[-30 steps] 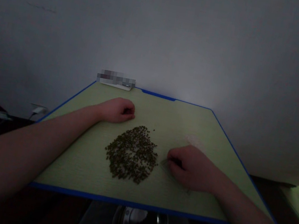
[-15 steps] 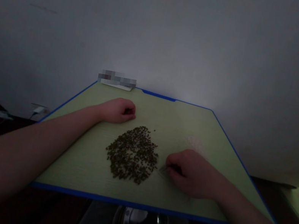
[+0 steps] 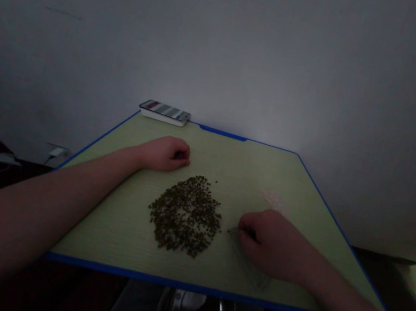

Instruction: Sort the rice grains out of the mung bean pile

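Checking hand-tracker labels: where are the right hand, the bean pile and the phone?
right hand [image 3: 276,245]: head view, point on the back of the hand.
bean pile [image 3: 185,215]: head view, point on the middle of the pile.
phone [image 3: 165,111]: head view, point on its upward face.

Item 1: right hand [image 3: 276,245]. Position shifted rightward across the desk [image 3: 109,213], now sitting farther from the pile of small green beans [image 3: 185,215] than in the earlier views. Still pinches the upper corner of item 2.

Item 2: flat clear plastic packet [image 3: 249,262]. Formerly mostly under the hand, with little more than a corner showing; now largely exposed, running diagonally from the hand toward the near edge of the desk.

Item 3: phone [image 3: 164,112], at the far edge. Formerly obscured by blocky pixelation; now plainly visible, with a striped screen and pale rim.
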A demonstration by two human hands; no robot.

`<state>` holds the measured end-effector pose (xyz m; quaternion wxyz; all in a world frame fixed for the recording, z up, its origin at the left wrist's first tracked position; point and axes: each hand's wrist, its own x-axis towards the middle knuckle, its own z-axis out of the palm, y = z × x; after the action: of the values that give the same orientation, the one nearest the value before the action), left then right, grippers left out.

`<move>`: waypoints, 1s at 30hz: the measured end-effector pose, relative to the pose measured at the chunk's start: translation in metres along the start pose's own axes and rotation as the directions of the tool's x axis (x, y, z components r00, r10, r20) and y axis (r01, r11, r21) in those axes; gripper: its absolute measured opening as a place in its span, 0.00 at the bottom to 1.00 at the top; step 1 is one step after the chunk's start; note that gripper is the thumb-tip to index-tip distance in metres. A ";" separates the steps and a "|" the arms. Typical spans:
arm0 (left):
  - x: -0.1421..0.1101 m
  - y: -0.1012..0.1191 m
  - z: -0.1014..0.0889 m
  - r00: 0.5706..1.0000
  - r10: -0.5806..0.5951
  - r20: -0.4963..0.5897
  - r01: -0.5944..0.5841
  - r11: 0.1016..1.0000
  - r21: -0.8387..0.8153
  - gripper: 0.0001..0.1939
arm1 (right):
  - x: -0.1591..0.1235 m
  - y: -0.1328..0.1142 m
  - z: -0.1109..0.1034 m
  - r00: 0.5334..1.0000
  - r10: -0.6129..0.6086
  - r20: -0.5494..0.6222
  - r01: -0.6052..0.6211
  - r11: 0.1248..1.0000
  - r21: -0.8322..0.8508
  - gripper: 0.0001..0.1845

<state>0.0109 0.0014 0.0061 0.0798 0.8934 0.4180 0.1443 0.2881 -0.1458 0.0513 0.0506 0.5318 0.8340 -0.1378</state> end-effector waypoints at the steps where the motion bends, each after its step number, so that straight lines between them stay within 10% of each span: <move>1: 0.000 0.000 0.000 1.000 0.002 -0.001 -0.002 1.000 -0.001 0.13 | 0.000 0.002 -0.001 1.000 0.007 0.006 -0.007 1.000 -0.001 0.11; 30: 0.000 -0.003 0.002 1.000 -0.002 0.008 0.002 1.000 -0.007 0.14 | -0.001 0.016 0.000 0.995 -0.096 0.019 0.095 0.995 0.038 0.08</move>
<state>0.0093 0.0037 0.0034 0.0846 0.8933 0.4180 0.1421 0.3033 -0.1401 0.0483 0.0427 0.4908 0.8552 -0.1610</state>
